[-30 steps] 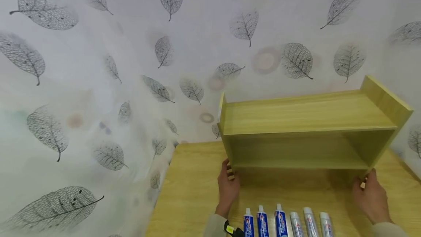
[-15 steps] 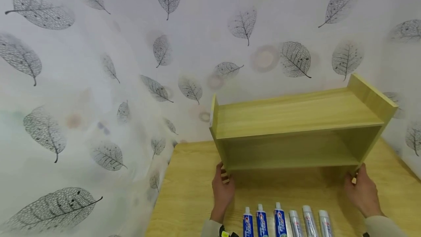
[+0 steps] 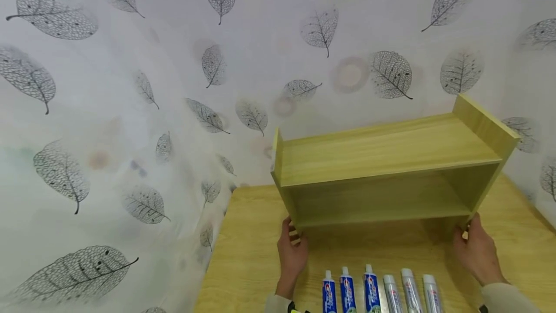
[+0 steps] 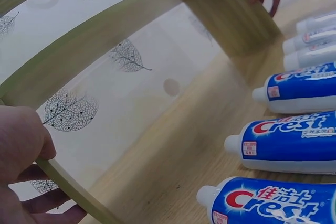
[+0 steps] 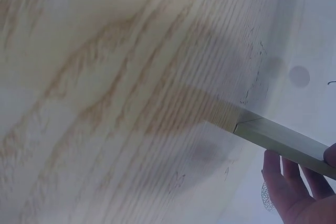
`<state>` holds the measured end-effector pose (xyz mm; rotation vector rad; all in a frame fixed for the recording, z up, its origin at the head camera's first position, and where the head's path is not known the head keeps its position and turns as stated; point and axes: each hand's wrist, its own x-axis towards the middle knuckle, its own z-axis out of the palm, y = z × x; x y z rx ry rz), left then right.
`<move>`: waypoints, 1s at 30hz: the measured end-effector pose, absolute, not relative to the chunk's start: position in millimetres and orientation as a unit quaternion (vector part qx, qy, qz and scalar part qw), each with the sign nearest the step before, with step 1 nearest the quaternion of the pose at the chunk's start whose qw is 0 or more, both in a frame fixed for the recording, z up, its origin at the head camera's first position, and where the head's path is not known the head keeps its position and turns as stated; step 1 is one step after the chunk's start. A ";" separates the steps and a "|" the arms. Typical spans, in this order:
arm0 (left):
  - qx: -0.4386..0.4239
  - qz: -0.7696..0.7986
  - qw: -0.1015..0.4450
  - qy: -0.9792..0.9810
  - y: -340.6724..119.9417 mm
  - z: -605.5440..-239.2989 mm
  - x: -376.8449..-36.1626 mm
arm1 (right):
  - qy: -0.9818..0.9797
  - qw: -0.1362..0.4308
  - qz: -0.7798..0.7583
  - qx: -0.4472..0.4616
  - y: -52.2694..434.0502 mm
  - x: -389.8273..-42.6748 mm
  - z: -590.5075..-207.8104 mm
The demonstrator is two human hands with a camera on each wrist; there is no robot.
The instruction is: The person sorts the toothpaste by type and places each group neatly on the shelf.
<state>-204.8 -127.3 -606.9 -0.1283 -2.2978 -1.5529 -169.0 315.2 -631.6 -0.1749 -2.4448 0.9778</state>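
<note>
A pale wooden two-tier shelf (image 3: 386, 153) stands toward the back of the table, its left end nearer than its right. My left hand (image 3: 292, 257) grips the lower edge of its left side panel, with thumb and fingers on either side of the board, plain in the left wrist view (image 4: 21, 145). On the opposite side panel, my right hand (image 3: 478, 255) pinches the lower front edge; the right wrist view shows its fingers (image 5: 289, 182) under the board. Whether the shelf's base touches the table cannot be told.
In front of the shelf lie three blue Crest toothpaste tubes (image 3: 347, 293) and three silver-white tubes (image 3: 410, 291), caps toward the shelf. The wooden table (image 3: 243, 255) meets leaf-patterned walls (image 3: 173, 62) behind and on the left.
Both hands have moved the shelf to the left, and its left end has come slightly nearer while the right end has swung back. The tubes stay in place.
</note>
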 end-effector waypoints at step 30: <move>-0.041 -0.565 0.159 -0.809 -139.3 -607.8 -200.8 | -0.893 0.242 0.375 -0.060 306.5 -165.3 -628.2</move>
